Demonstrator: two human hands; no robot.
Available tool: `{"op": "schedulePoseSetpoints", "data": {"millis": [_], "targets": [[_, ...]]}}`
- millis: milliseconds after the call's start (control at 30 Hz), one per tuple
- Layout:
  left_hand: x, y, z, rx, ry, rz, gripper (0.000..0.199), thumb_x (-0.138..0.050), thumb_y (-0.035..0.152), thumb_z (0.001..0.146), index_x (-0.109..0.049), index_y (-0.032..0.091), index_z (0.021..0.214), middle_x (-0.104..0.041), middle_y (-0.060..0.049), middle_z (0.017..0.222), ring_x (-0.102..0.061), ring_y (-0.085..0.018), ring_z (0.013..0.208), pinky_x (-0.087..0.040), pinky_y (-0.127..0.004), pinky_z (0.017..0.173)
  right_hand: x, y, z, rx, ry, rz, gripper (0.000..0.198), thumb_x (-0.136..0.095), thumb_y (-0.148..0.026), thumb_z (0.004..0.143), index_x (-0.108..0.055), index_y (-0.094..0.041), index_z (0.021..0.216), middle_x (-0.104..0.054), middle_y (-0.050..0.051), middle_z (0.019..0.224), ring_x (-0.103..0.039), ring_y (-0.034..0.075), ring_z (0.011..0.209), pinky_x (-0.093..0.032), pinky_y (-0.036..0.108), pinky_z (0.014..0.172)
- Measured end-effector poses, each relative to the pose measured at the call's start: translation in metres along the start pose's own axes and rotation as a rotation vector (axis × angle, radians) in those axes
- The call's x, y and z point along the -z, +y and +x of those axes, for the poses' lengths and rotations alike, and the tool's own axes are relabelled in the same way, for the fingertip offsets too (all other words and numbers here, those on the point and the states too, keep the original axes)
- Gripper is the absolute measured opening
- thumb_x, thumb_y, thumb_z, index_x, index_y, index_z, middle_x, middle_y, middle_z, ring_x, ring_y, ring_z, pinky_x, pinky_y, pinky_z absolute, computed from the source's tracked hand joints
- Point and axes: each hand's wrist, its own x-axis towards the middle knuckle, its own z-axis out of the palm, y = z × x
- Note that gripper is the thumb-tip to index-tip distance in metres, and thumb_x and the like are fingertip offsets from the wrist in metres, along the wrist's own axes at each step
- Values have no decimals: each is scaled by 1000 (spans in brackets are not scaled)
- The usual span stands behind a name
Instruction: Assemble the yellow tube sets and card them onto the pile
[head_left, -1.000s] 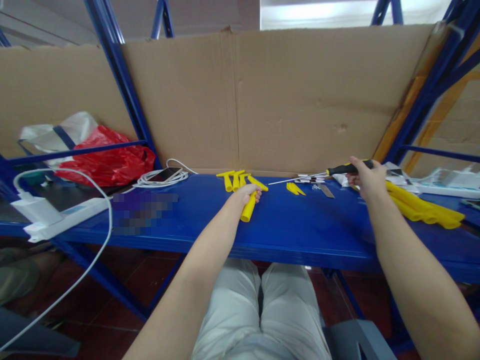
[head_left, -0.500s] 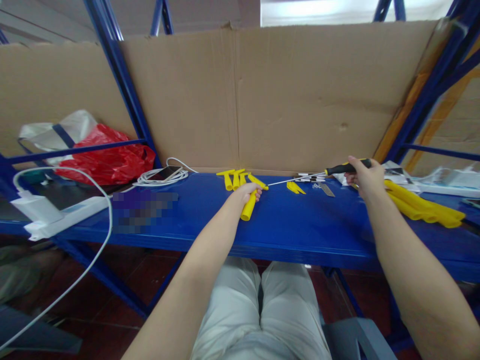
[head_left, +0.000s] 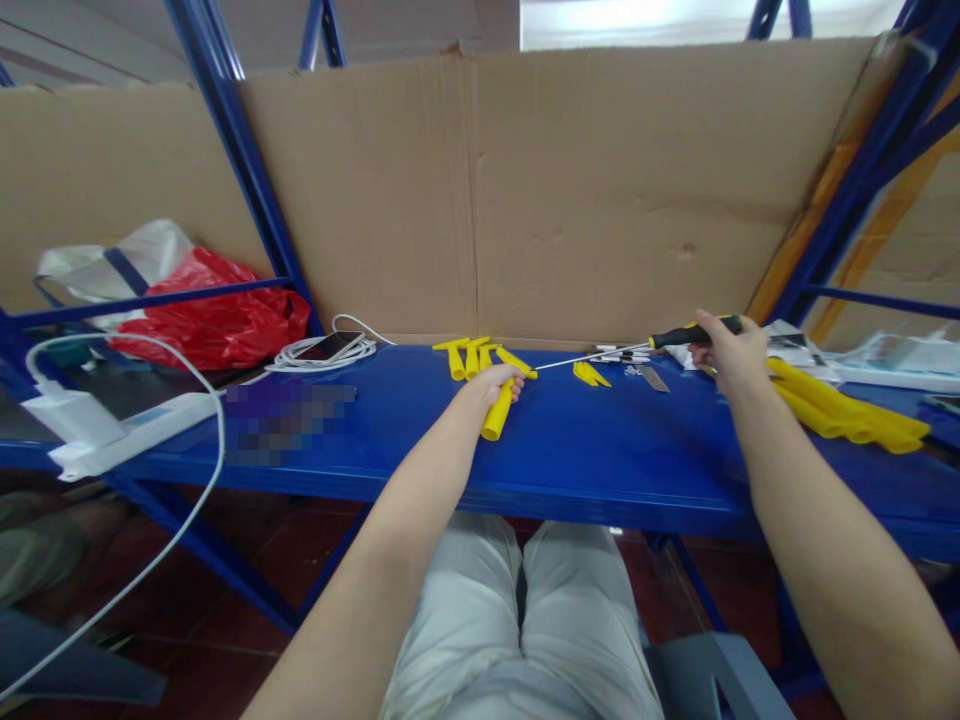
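My left hand [head_left: 496, 382] is wrapped round a yellow T-shaped plastic tool [head_left: 493, 420], its round handle pointing towards me. In my right hand [head_left: 726, 352] is a screwdriver [head_left: 671, 339] with a black and yellow handle. Its long thin shaft slopes down leftward, and the tip meets the head of the yellow tool beside my left fingers; the exact contact is too small to make out. Just behind my left hand lie several similar yellow T-shaped tools [head_left: 456, 362]. Under the shaft are small yellow flat pieces [head_left: 591, 375], tiny screws [head_left: 632, 371] and a thin metal plate [head_left: 655, 379].
Several yellow handles [head_left: 847, 408] lie by my right forearm on the blue table [head_left: 600, 450]. To the left are a white power strip [head_left: 150, 425], a coiled white cable [head_left: 322, 352] and a red plastic bag [head_left: 217, 310]. Cardboard [head_left: 600, 200] stands behind.
Almost nothing differs. Both hands, the screwdriver and the yellow tool hold the same positions; the view has shifted very slightly.
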Motion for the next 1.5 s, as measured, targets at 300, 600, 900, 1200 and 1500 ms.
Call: {"op": "schedulePoseSetpoints", "data": {"millis": [300, 600, 900, 1200, 1500], "targets": [[0, 0, -1, -5, -11, 15, 20, -42, 8, 88, -45, 17, 71, -40, 5, 46, -34, -4, 36, -28, -14, 38, 1, 1, 1, 9, 1, 21, 24, -65, -17, 79, -43, -20, 68, -50, -3, 43, -47, 12, 36, -34, 21, 32], [-2, 0, 0, -15, -19, 29, 21, -41, 6, 88, -44, 16, 70, -39, 5, 46, -33, -3, 36, -25, -14, 38, -1, 8, 8, 22, 18, 75, 25, -66, -16, 77, -44, -18, 67, -50, -4, 42, -46, 11, 31, -32, 18, 26], [-2, 1, -1, -3, 6, 38, 18, -44, 7, 88, -47, 15, 72, -40, 6, 46, -35, -3, 37, -28, -15, 39, 3, 10, 10, 86, -48, 19, 27, -70, -23, 77, -45, -19, 66, -51, -3, 39, -42, 11, 25, -30, 19, 24], [-4, 0, -3, -30, 47, 73, 23, -46, 10, 89, -45, 16, 67, -41, 5, 46, -36, -3, 36, -30, -15, 39, 3, 15, 11, 81, -36, 3, 26, -69, -24, 77, -47, -18, 64, -51, -3, 39, -41, 10, 27, -29, 19, 25], [-4, 0, -2, -25, 38, 51, 22, -48, 8, 86, -45, 16, 66, -41, 5, 46, -35, -3, 36, -28, -15, 38, -1, 17, 9, -8, 3, -21, 27, -66, -20, 77, -47, -17, 58, -47, -1, 35, -37, 10, 26, -26, 19, 23]]}}
